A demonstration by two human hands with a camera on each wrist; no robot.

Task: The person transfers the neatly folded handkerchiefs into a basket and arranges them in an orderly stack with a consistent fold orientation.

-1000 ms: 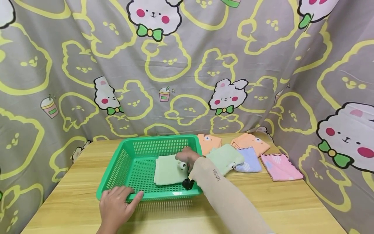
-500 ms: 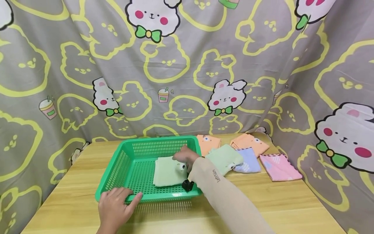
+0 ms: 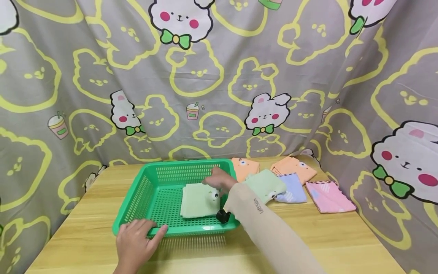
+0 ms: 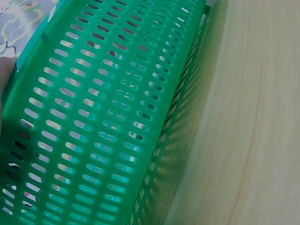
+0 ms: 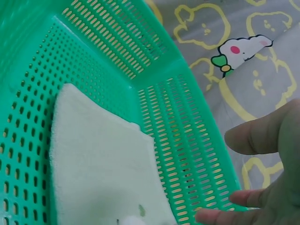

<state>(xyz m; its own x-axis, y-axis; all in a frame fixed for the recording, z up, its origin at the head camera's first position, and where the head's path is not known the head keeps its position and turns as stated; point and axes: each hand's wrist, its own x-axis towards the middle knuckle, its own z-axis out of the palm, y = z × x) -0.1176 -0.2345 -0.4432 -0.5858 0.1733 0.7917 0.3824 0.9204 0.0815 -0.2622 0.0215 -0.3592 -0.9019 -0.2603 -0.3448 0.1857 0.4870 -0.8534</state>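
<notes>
The folded green towel (image 3: 200,199) lies flat on the floor of the green basket (image 3: 178,166), toward its right side, with a small white animal face at its near right corner. The right hand (image 3: 219,179) hovers just above that towel's far right edge, its fingers (image 5: 255,137) loose and spread, holding nothing; the wrist view shows them over the basket's right wall, clear of the cloth. The left hand (image 3: 135,239) rests on the basket's near left rim, thumb over the edge and fingers straight, steadying it on the bench (image 3: 342,236).

To do this well, the right hand should come up straight so it does not snag the towel or drag its fold open, while the left keeps the basket from sliding.

Right of the basket lie more folded towels: a second green one (image 3: 265,184) just beside the right wall, two orange ones (image 3: 244,167) (image 3: 294,166) farther back, a blue one (image 3: 294,189) and a pink one (image 3: 328,196). The green one sits closest to the forearm's path and could be brushed
</notes>
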